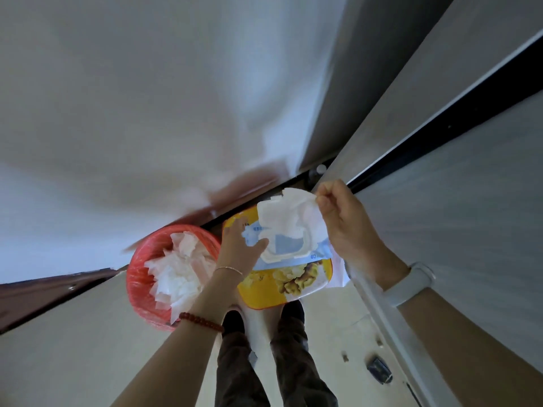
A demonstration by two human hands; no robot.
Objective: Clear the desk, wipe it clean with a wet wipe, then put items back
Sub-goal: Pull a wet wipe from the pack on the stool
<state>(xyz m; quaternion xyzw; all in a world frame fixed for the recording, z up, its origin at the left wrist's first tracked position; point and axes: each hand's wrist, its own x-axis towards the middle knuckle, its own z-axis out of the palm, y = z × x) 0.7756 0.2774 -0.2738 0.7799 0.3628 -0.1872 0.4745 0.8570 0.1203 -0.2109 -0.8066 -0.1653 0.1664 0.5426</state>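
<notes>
A blue and white wet wipe pack (293, 254) with its flap open lies on a yellow stool with a printed picture (264, 292). My left hand (241, 245) presses flat on the pack's left end. My right hand (340, 218) pinches a white wet wipe (288, 215) that rises crumpled out of the pack's opening. The desk itself is not clearly in view.
A red-lined waste bin (141, 277) full of used white wipes stands left of the stool. A pale cabinet or wall panel (440, 201) runs along the right. My legs and dark shoes (235, 321) stand on the light floor below.
</notes>
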